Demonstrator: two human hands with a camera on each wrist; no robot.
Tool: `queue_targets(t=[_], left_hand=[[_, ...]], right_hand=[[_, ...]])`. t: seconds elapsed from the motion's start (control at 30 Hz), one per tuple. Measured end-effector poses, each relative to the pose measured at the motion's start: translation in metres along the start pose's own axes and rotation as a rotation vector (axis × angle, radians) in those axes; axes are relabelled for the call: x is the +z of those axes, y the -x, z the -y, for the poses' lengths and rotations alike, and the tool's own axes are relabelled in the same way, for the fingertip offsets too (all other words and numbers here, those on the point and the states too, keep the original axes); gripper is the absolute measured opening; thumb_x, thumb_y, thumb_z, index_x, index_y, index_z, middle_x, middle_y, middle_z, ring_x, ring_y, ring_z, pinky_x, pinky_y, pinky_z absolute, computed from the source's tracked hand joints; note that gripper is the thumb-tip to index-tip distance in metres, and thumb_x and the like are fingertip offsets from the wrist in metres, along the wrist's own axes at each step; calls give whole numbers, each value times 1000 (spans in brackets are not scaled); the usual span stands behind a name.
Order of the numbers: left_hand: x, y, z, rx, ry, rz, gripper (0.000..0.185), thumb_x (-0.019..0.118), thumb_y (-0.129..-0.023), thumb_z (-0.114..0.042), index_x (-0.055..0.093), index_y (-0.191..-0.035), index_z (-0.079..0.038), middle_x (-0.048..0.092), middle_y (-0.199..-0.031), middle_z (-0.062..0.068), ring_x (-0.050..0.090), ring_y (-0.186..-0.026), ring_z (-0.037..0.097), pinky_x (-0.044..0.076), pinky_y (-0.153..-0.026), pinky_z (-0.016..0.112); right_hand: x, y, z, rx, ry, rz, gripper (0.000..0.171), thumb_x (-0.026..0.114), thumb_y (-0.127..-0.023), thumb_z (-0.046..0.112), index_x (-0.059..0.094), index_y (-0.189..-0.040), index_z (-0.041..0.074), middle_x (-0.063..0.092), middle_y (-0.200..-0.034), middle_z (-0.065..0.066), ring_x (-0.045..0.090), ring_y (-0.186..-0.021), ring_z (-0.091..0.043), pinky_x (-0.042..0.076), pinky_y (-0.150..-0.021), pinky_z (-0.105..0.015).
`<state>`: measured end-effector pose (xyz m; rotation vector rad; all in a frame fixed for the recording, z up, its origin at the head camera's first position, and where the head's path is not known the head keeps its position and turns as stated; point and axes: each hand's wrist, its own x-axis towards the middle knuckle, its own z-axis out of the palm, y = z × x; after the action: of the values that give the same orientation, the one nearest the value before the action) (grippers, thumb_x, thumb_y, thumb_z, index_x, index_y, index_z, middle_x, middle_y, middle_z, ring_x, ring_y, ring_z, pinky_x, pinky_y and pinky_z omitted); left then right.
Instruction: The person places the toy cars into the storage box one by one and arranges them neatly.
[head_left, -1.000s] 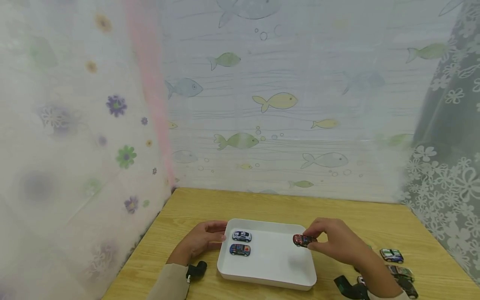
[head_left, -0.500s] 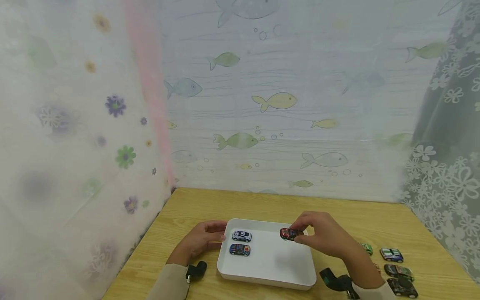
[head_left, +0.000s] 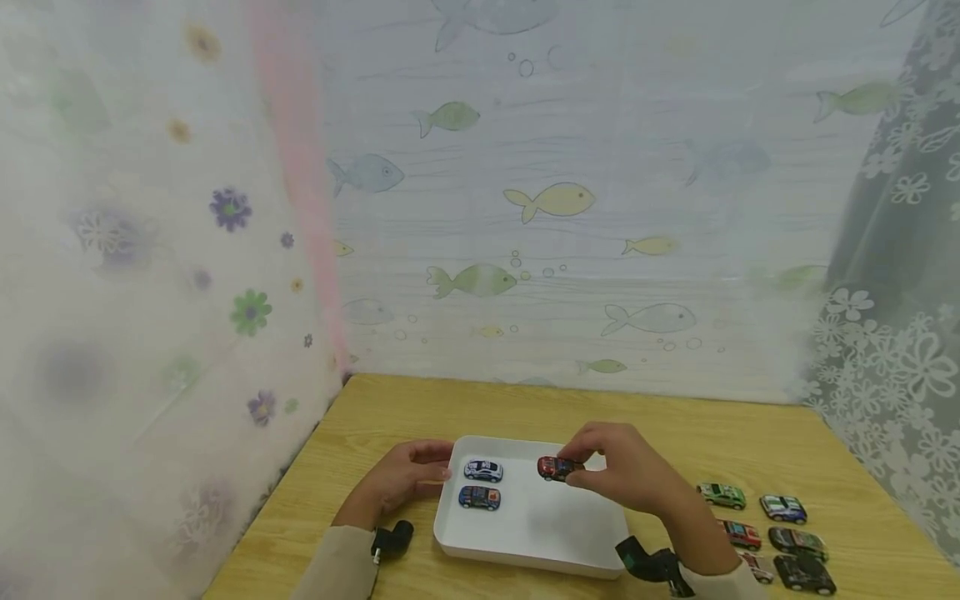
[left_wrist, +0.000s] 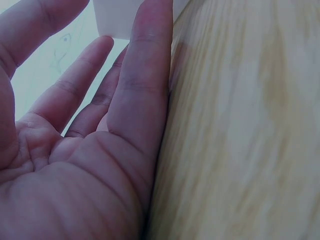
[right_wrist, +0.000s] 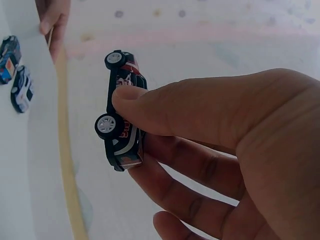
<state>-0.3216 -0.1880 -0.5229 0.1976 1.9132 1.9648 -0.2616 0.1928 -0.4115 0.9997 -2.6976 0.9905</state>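
My right hand [head_left: 622, 471] pinches a red and black toy car [head_left: 557, 468] between thumb and fingers over the white tray [head_left: 525, 556]. The right wrist view shows the held car side-on, its wheels and dark underside facing left. In the tray's left part, a white and blue toy car [head_left: 483, 472] sits behind a dark blue and orange toy car [head_left: 479, 498]. At the tray's left wall, my left hand [head_left: 408, 479] rests with fingertips right at the rim. Its fingers look extended in the left wrist view, the lowest finger [left_wrist: 145, 85] lying along the wooden tabletop.
Several toy cars stand in two rows on the table [head_left: 405, 400] right of the tray, among them a green car [head_left: 722, 495], a white and green-striped car [head_left: 783, 508] and a black car [head_left: 805, 574]. A fish-patterned curtain [head_left: 562, 325] hangs behind the table.
My right hand has carried the red and black toy car leftward over the tray, uncovering more cars on the right. The left hand and the tray have stayed in place.
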Motion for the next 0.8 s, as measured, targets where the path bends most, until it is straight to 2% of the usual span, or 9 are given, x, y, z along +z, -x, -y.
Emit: queue_targets(t=[0.47, 0.8], left_hand=[[0, 1, 1, 18, -19, 20, 56, 77, -93, -8, 55, -145, 0, 62, -142, 18, 65, -124, 26, 59, -99, 42], [-1, 0, 2, 23, -21, 29, 56, 77, -93, -9, 55, -145, 0, 62, -142, 18, 65, -124, 25, 60, -99, 43]], right_hand=[[31, -11, 2, 9, -40, 27, 21, 87, -84, 19, 80, -104, 24, 70, -96, 15, 66, -87, -5, 53, -77, -26], [52, -16, 5, 4, -52, 35, 20, 86, -85, 16, 81, -104, 19, 72, -96, 13, 67, -86, -4, 55, -76, -25]])
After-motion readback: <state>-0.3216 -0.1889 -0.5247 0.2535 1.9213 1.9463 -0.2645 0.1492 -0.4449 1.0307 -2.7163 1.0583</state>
